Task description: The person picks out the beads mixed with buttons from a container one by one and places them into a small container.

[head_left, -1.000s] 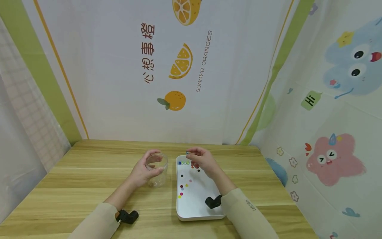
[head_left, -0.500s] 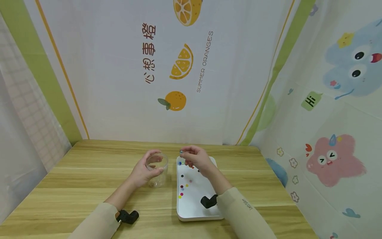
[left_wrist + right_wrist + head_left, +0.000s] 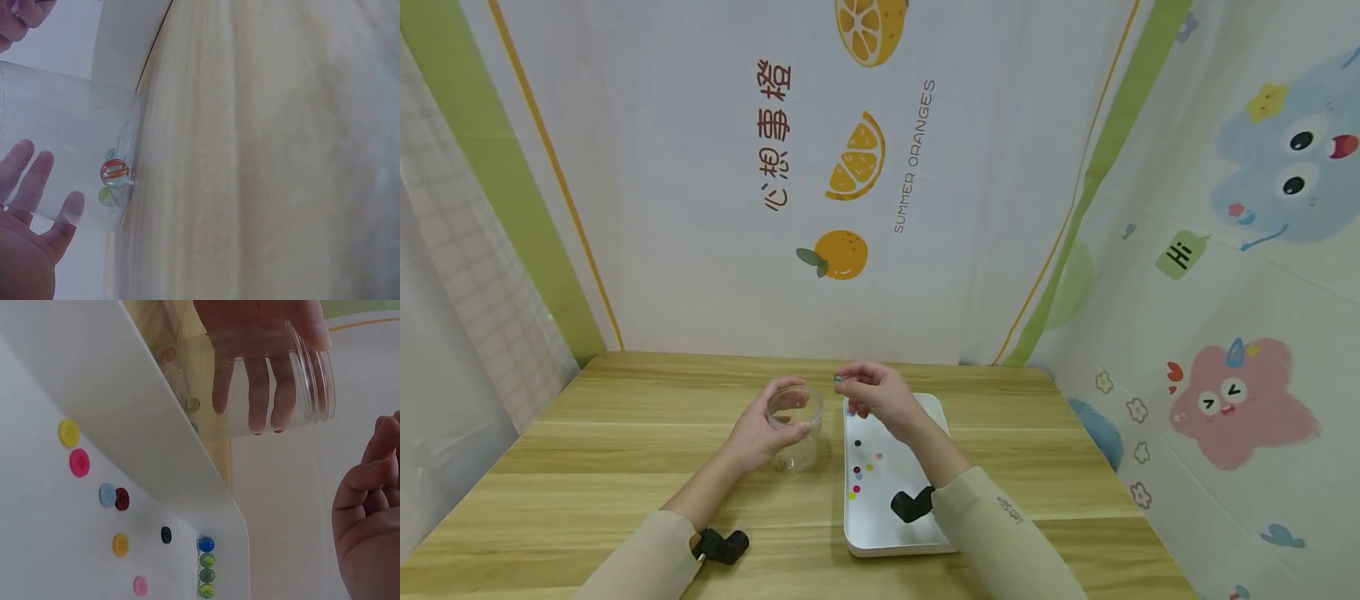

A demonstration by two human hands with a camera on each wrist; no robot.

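Note:
My left hand (image 3: 758,432) grips a clear plastic jar (image 3: 799,454) that stands upright on the table, its mouth uncovered. Inside, at the bottom, lie a few glass marbles, one with red-orange swirls (image 3: 114,173) and a greenish one (image 3: 106,197). Between thumb and fingertips my right hand (image 3: 883,402) pinches a small bluish marble (image 3: 838,379), just right of the jar's rim and a little above it. Below that hand is a white tray (image 3: 895,533). A row of marbles, blue (image 3: 206,544) and green (image 3: 207,560) among them, lines one end inside it.
Several buttons lie scattered in the tray, including a yellow one (image 3: 69,433), a pink-red one (image 3: 79,462) and a black one (image 3: 166,535). The wooden table (image 3: 625,467) meets a printed curtain (image 3: 700,275) at the back.
My right hand has moved left with the pinched marble, from above the tray to close beside the jar's rim. My left hand and the jar have stayed in place.

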